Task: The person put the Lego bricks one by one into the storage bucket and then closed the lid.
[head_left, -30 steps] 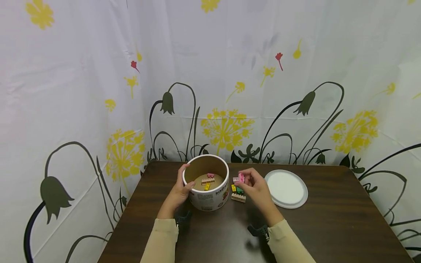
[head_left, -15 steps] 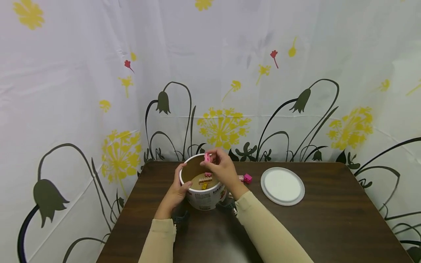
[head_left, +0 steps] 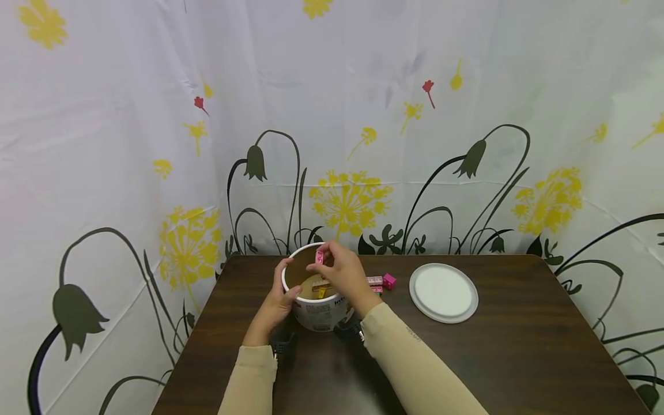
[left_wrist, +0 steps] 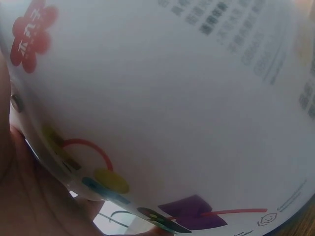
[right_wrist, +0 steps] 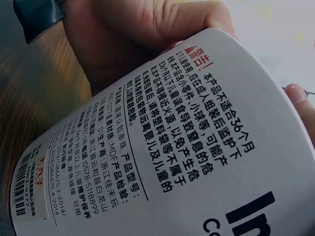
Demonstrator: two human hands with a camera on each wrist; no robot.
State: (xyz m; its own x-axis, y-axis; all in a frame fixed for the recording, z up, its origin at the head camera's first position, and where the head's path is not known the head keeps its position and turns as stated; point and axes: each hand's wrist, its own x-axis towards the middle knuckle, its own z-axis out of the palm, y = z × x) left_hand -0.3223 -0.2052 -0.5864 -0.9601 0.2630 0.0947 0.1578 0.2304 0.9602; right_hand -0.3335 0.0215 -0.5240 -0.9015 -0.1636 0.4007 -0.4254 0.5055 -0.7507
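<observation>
A white round bucket [head_left: 317,318] with printed sides stands on the table. My left hand [head_left: 278,300] grips its left rim, thumb at the near side and fingers around the far side. Over the right part of the bucket's opening, my right hand [head_left: 344,275] pinches a pink toy brick [head_left: 319,257] between thumb and fingers. Inside on the bottom lie a yellow brick [head_left: 321,293] and a peach brick [head_left: 320,285]. The bucket's wall [left_wrist: 147,118] fills most of the left wrist view, and its printed label [right_wrist: 147,147] fills much of the right wrist view.
Just right of the bucket lie several loose bricks, among them a bright pink brick [head_left: 389,281] and a light pink brick [head_left: 374,280], partly hidden by my right hand. A white round lid [head_left: 444,293] lies farther right on the dark wooden table [head_left: 524,346]. A flowered curtain [head_left: 332,115] hangs behind.
My right hand has carried the pink brick left from the loose bricks to the bucket and lowered it slightly at the opening. My left hand still grips the rim.
</observation>
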